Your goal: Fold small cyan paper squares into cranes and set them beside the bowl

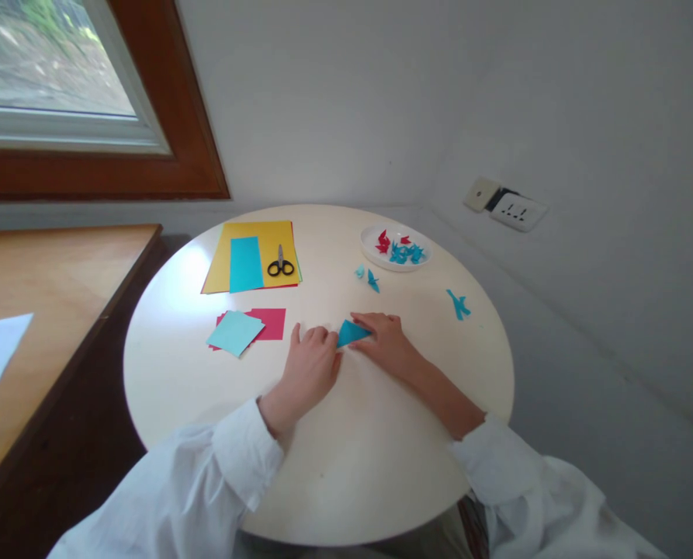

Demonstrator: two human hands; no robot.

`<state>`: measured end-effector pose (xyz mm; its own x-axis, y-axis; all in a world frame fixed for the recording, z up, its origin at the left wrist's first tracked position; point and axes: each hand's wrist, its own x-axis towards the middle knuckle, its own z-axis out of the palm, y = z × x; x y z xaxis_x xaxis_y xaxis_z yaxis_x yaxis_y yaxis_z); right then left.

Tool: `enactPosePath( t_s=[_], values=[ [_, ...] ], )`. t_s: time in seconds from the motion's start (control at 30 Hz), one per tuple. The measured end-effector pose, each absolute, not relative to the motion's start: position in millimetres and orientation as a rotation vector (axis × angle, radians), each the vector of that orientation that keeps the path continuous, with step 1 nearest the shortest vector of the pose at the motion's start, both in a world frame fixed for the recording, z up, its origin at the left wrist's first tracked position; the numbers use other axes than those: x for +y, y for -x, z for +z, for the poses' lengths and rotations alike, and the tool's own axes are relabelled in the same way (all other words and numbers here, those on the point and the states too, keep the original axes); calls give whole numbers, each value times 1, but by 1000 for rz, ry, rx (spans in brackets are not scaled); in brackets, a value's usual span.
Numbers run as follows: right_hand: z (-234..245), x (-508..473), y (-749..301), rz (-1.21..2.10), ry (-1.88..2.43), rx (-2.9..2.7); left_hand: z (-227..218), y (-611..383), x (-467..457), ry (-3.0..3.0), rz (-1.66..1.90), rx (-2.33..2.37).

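Observation:
A small folded piece of blue paper point(351, 332), roughly triangular, lies on the white round table point(346, 466) between my hands. My left hand point(313, 359) has its fingers closed on the paper's left corner. At the other end, my right hand point(388, 340) pinches the right corner between thumb and fingers. Just beyond the hands sit a folded blue paper crane point(372, 280) and a smaller pale one point(359, 271).
Scissors point(280, 265) and a blue sheet point(246, 264) rest on yellow sheets point(218, 268). Pale blue squares point(235, 334) overlap red paper point(275, 324). A white plate point(375, 259) holds red and blue folded pieces. Blue scraps point(458, 305) lie at right.

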<state>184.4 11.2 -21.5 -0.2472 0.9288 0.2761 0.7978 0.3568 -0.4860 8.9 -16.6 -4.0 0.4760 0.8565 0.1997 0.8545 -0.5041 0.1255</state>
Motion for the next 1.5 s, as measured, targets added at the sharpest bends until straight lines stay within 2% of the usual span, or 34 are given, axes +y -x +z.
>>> enactPosePath(
  t_s=[0.13, 0.57, 0.83, 1.23, 1.37, 1.5],
  values=[
    [-18, 12, -183, 406, 1487, -2100, -10, -7, -5, -2578, 497, 1548],
    [-24, 9, -184, 272, 1385, -2113, -3, -9, -1, -2359, 621, 1330],
    [-19, 2, -185, 226, 1039, -2245, 4, -7, 4, -2005, 778, 1149],
    [-14, 1, -186, -26, 1005, -2081, 0, -3, 12, -1670, 908, 1217],
    [-14, 2, -189, 28, 1097, -1952, 0, 0, 13, -1654, 982, 1164],
    [-15, 4, -191, 218, 1099, -1844, 1, 0, 12, -1692, 1026, 1124]
  ],
)
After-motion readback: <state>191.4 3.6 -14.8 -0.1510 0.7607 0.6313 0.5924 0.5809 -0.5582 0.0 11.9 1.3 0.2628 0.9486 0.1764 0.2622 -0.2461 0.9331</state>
